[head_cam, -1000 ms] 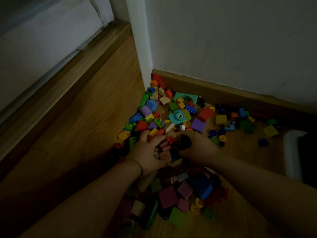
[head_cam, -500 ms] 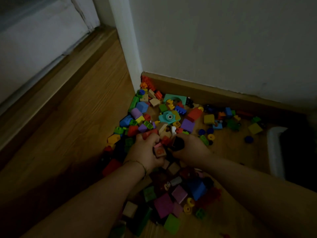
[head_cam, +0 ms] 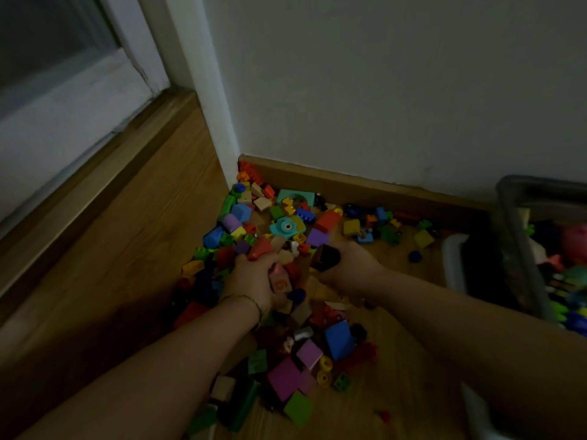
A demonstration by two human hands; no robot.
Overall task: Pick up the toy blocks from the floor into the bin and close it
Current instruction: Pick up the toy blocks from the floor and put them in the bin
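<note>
The left hand (head_cam: 251, 277) is gripping a bunch of pieces above the heap. Its fingers are curling around a red block (head_cam: 261, 248) on top and a pale block (head_cam: 281, 284) with an orange mark below. The toy blocks (head_cam: 317, 238) are lying on the floor (head_cam: 127, 249) in the corner, from the skirting board back towards the person, and many are under the 2 forearms. The right hand (head_cam: 349, 268) is gripping a dark block (head_cam: 325, 257); I cannot tell what more it is holding beneath. The bin (head_cam: 517, 249) is standing open at the far right, near the heap, with some toys inside. I think the step is carrying these 2 handfuls over to it. To do it well, the person should be keeping both hands cupped and close together, travelling low over the floor, and letting go only when the hands are past the rim. The pale block is looking ready to slip out.
</note>
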